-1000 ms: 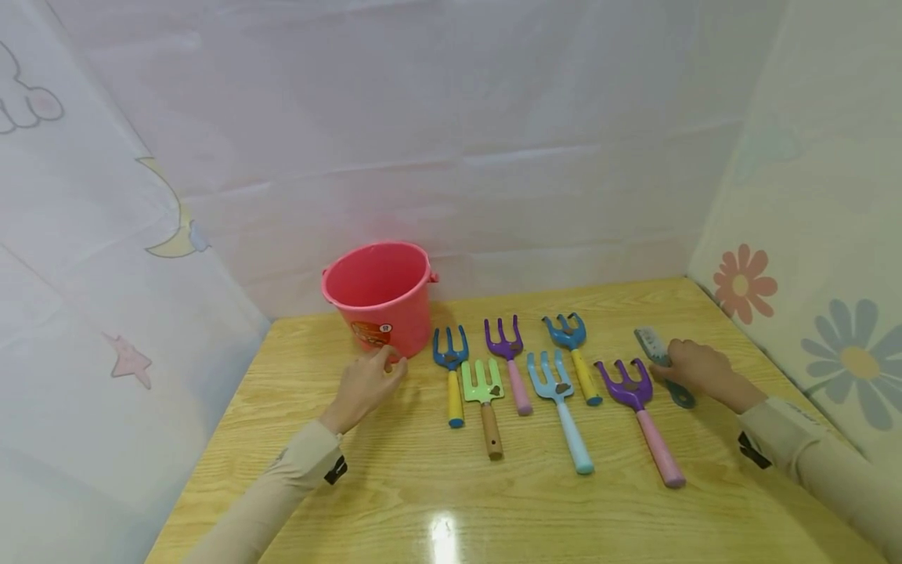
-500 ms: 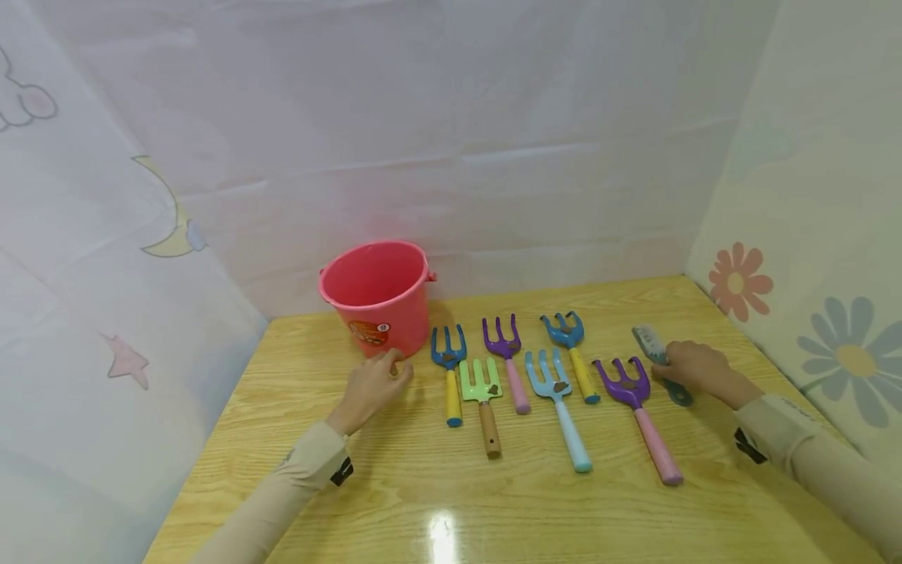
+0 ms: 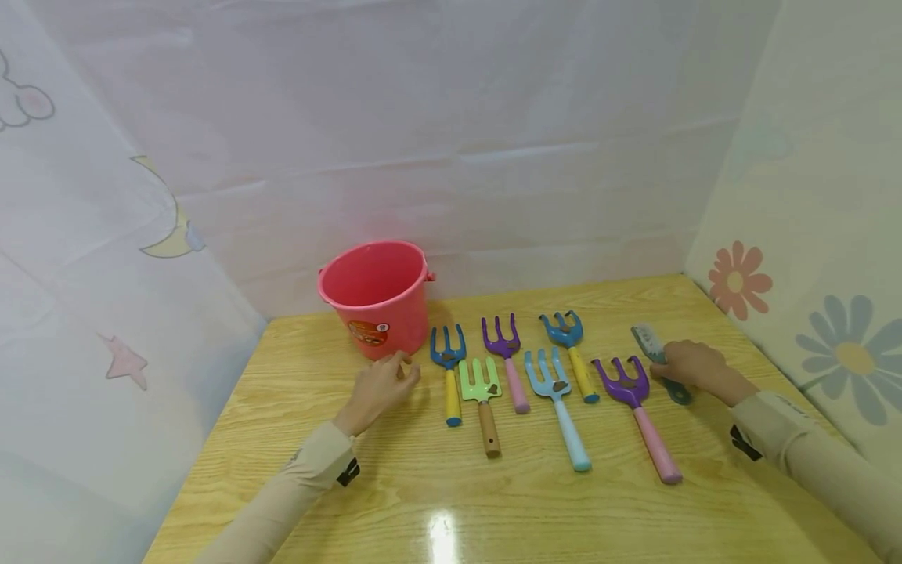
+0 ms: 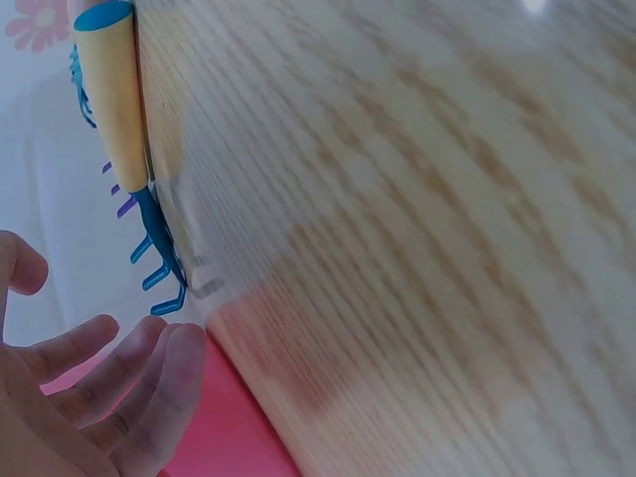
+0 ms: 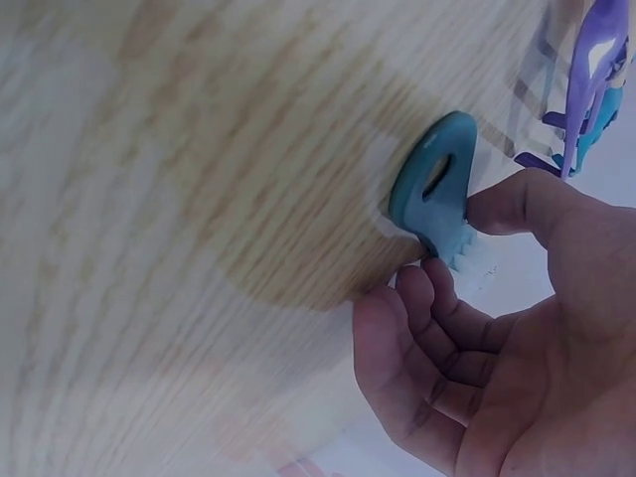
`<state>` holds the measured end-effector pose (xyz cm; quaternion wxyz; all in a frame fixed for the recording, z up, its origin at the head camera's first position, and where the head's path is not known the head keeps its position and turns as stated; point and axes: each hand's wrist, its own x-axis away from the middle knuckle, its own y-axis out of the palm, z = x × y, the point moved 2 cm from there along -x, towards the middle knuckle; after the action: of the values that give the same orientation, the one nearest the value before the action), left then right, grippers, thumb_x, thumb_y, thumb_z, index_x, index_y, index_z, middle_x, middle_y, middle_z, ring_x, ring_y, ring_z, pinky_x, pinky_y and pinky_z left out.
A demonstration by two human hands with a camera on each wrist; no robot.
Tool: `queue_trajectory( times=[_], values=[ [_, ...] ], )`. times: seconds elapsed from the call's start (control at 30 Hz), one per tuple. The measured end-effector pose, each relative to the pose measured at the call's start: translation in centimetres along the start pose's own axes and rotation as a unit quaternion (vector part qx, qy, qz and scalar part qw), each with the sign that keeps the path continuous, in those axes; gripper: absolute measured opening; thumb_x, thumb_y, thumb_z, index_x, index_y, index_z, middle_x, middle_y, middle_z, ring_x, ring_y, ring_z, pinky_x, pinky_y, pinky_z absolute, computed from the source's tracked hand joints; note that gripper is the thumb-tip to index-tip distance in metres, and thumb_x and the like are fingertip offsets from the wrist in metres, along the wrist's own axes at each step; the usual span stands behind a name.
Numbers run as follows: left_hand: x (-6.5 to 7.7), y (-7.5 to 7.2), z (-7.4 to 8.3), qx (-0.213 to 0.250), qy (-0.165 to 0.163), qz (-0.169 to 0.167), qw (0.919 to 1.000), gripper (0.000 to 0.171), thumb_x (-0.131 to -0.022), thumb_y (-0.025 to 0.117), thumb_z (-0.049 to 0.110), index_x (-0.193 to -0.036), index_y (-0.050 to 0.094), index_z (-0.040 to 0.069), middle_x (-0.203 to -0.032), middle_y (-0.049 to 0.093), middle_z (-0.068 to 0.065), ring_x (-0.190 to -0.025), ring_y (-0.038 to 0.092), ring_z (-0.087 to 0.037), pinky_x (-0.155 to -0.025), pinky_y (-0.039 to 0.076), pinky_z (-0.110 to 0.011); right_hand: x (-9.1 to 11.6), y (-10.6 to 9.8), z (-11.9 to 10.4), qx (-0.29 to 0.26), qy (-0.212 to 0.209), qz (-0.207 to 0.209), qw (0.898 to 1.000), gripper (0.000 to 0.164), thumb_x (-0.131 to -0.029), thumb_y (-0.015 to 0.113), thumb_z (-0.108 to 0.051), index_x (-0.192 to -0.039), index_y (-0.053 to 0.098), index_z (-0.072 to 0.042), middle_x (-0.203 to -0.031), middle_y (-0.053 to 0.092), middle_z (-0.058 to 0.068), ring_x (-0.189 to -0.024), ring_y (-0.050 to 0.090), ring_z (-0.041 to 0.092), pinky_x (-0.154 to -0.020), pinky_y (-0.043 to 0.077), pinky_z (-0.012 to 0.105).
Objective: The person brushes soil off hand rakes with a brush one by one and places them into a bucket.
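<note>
At the right of the table, my right hand point(image 3: 694, 366) pinches a teal-grey scrubbing brush point(image 3: 647, 340) between thumb and fingertips. The right wrist view shows the brush's slotted handle point(image 5: 433, 186) low over the wood, its pale bristles partly hidden. My left hand point(image 3: 380, 390) holds nothing; its fingers are loosely bent just in front of the pink bucket point(image 3: 400, 319). The nearest tool to it is a blue hand fork with a yellow handle point(image 3: 452, 395). In the left wrist view the fingertips point(image 4: 184, 343) appear against the bucket's side; contact is unclear.
Several garden hand tools lie between the hands: a green fork point(image 3: 481, 384), a light blue fork point(image 3: 548, 377), a purple fork point(image 3: 502, 342), a blue rake point(image 3: 566, 332) and a purple rake point(image 3: 627, 386). Printed cloth walls stand behind and beside the wooden table point(image 3: 395, 501).
My left hand has shifted slightly to the right along the front of the bucket, towards the yellow-handled fork. The right hand keeps its place at the brush.
</note>
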<state>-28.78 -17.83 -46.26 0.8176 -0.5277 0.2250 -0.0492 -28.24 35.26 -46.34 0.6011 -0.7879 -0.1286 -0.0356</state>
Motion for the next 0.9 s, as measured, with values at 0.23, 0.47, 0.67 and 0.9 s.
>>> queue_trajectory(
  times=[0.23, 0.47, 0.67, 0.9],
  values=[
    [-0.1, 0.0, 0.4, 0.001, -0.001, -0.004, 1.0000, 0.029, -0.097, 0.059, 0.034, -0.104, 0.068, 0.007, -0.073, 0.063, 0.002, -0.057, 0.054, -0.010, -0.055, 0.048, -0.032, -0.4, 0.1, 0.2, 0.009, 0.009, 0.005, 1.000, 0.031, -0.089, 0.058, -0.032, -0.075, 0.052, -0.005, -0.067, 0.051, 0.005, -0.055, 0.049, 0.018, -0.047, 0.041, 0.031],
    [-0.1, 0.2, 0.7, -0.003, 0.002, -0.012, 0.9999, 0.028, -0.097, 0.059, 0.032, -0.104, 0.068, 0.006, -0.069, 0.058, 0.004, -0.055, 0.051, -0.009, -0.053, 0.046, -0.031, -0.5, 0.1, 0.4, 0.009, 0.021, 0.011, 1.000, 0.036, -0.088, 0.058, -0.037, -0.076, 0.054, -0.004, -0.068, 0.052, 0.006, -0.055, 0.048, 0.019, -0.048, 0.041, 0.032],
    [-0.1, 0.5, 0.8, -0.006, 0.007, -0.009, 0.9999, 0.028, -0.097, 0.059, 0.033, -0.103, 0.068, 0.007, -0.069, 0.056, 0.005, -0.055, 0.050, -0.009, -0.053, 0.046, -0.031, -0.5, 0.2, 0.8, 0.010, 0.018, 0.036, 0.999, 0.037, -0.086, 0.061, -0.038, -0.073, 0.052, -0.004, -0.066, 0.050, 0.006, -0.055, 0.046, 0.019, -0.046, 0.039, 0.032],
    [0.0, 0.5, 0.7, -0.008, 0.005, -0.007, 0.9999, 0.029, -0.097, 0.059, 0.033, -0.103, 0.068, 0.006, -0.071, 0.058, 0.004, -0.057, 0.052, -0.010, -0.054, 0.047, -0.032, -0.7, 0.2, 1.2, -0.006, 0.008, 0.064, 0.998, 0.035, -0.083, 0.063, -0.034, -0.063, 0.045, -0.010, -0.059, 0.042, 0.001, -0.052, 0.037, 0.014, -0.044, 0.032, 0.028]
  ],
)
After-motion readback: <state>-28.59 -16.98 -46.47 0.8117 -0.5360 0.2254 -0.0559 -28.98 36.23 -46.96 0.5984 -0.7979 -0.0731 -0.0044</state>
